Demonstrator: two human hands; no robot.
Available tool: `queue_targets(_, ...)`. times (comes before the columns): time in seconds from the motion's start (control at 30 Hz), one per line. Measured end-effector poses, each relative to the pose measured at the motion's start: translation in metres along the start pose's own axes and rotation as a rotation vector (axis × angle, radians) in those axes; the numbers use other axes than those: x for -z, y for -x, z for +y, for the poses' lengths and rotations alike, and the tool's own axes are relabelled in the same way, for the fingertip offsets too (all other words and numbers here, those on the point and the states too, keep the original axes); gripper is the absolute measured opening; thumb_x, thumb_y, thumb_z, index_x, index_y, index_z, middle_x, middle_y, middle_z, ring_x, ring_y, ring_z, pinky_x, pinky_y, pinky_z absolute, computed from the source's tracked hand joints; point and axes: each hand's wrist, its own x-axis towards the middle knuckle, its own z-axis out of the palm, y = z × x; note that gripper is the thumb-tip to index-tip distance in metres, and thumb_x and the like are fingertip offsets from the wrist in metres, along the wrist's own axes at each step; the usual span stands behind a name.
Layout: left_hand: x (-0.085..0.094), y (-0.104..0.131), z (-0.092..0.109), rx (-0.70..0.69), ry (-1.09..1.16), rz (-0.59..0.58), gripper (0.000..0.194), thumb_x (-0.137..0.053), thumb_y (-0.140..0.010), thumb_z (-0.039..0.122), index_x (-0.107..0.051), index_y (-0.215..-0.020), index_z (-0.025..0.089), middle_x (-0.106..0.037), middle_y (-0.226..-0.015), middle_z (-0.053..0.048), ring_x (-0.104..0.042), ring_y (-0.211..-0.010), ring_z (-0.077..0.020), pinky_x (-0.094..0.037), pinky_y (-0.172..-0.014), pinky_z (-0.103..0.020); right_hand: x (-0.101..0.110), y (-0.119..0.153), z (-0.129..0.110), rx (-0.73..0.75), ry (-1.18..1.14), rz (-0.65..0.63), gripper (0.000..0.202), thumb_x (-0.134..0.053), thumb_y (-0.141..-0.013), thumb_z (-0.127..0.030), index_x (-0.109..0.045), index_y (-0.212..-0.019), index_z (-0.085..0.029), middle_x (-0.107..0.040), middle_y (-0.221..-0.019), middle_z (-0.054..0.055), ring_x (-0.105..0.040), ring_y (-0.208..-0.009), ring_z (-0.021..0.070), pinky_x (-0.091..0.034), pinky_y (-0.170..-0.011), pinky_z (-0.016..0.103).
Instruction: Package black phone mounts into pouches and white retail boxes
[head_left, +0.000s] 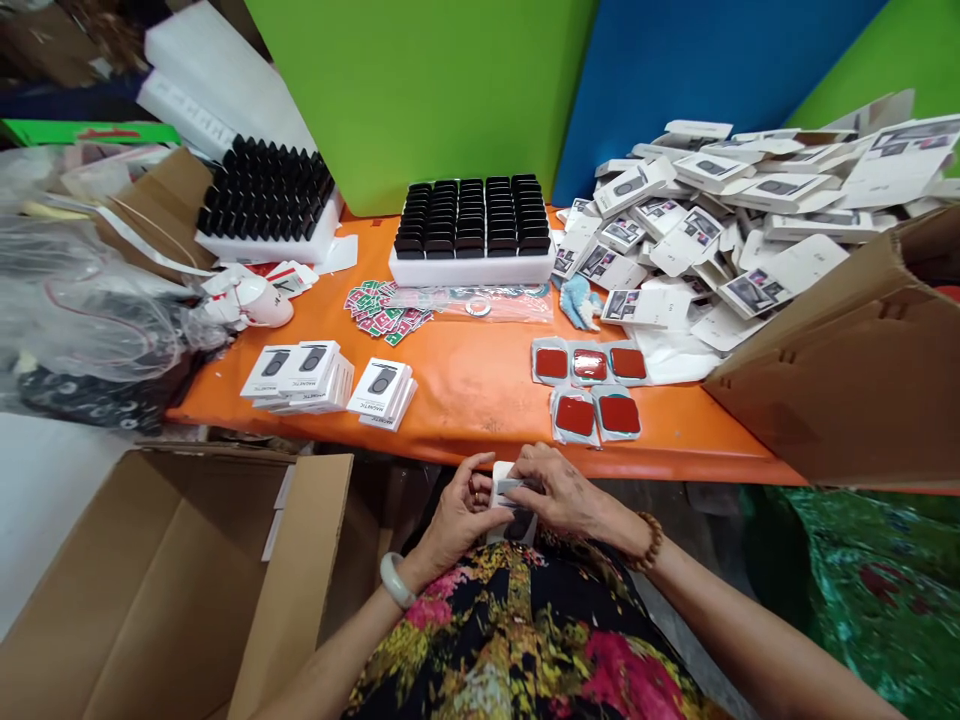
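A small white printed box (516, 528) is held close to my body, just below the table's front edge. My left hand (463, 508) grips its left side, the thumb lying across the front. From the right, my right hand (559, 488) has its fingers bent at the box's top end, beside a raised white flap (502, 469). What lies inside the box is hidden by my fingers. On the table to the left are a stack of finished-looking white boxes (311, 370) and a smaller stack (381, 388), both printed with a dark device.
Foam trays of black pieces (472, 268) stand at the back. Several red square pads in clear wrap (575, 414) lie right of centre. A pile of white boxes (705, 190) fills the right rear, beside a cardboard box (840, 360). Another open carton (180, 600) is lower left.
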Motion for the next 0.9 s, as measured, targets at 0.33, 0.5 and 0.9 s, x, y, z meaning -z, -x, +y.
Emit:
queue_targets(0.33, 0.005, 0.006, 0.002, -0.053, -0.094, 0.01, 0.048, -0.075, -0.071, 0.026, -0.056, -0.114, 0.019, -0.072, -0.097, -0.004, -0.068, -0.089, -0.0182, -0.052, -0.082, -0.03, -0.015, 0.016, -0.008, 0.006, -0.174, 0.308, 0.01, -0.058, -0.09, -0.023, -0.061, -0.099, -0.021, -0.06, -0.088, 0.004, -0.054, -0.084, 0.0183, -0.045, -0.076, 0.032)
queue_targets(0.5, 0.006, 0.007, -0.003, -0.01, -0.076, 0.016, 0.047, -0.077, -0.068, 0.029, -0.062, -0.111, 0.017, -0.073, -0.095, -0.005, -0.067, -0.088, -0.019, -0.052, -0.081, -0.03, -0.015, 0.02, -0.007, 0.031, -0.07, 0.168, 0.007, -0.063, -0.086, -0.023, -0.067, -0.092, -0.022, -0.058, -0.087, 0.004, -0.052, -0.082, 0.0187, -0.045, -0.073, 0.033)
queue_targets(0.9, 0.012, 0.001, -0.014, -0.039, -0.278, 0.034, 0.036, -0.064, -0.08, 0.042, -0.067, -0.103, 0.015, -0.069, -0.086, -0.004, -0.059, -0.071, -0.0141, -0.047, -0.065, -0.023, -0.05, 0.026, 0.016, -0.273, -0.677, 0.39, 0.024, -0.066, -0.08, -0.04, -0.064, -0.092, -0.02, -0.06, -0.088, 0.003, -0.06, -0.077, 0.0154, -0.051, -0.069, 0.028)
